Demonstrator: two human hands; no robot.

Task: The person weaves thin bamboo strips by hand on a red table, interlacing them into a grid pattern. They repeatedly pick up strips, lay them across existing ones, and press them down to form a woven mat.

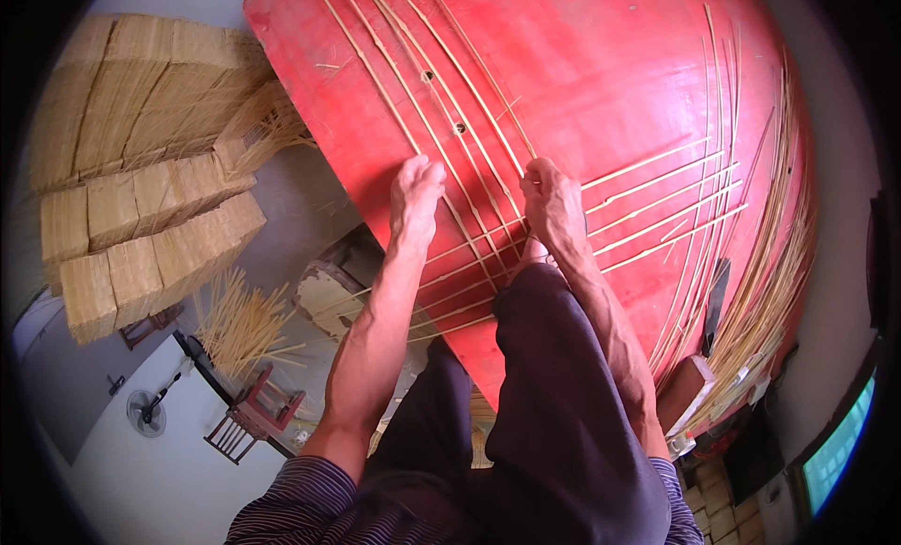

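On a red board (601, 57), long thin bamboo strips (469, 137) run away from me. Several other bamboo strips (648, 205) cross them sideways, forming an open lattice near my raised foot (535, 251). My left hand (416, 196) is closed at the leftmost lengthwise strip, the fingertips pinched on it. Closed as well, my right hand (556, 199) pinches the rightmost lengthwise strip, which runs off toward the far edge. Between the two hands lie the other lengthwise strips. My right hand and foot partly cover the crossings.
Loose strips (751, 329) pile along the board's right side, near a dark flat blade (717, 306) and a wooden block (686, 393). Bundled strip stacks (141, 94) stand at left. Below them are loose sticks (242, 322), a small wooden chair (253, 414) and a fan (145, 413).
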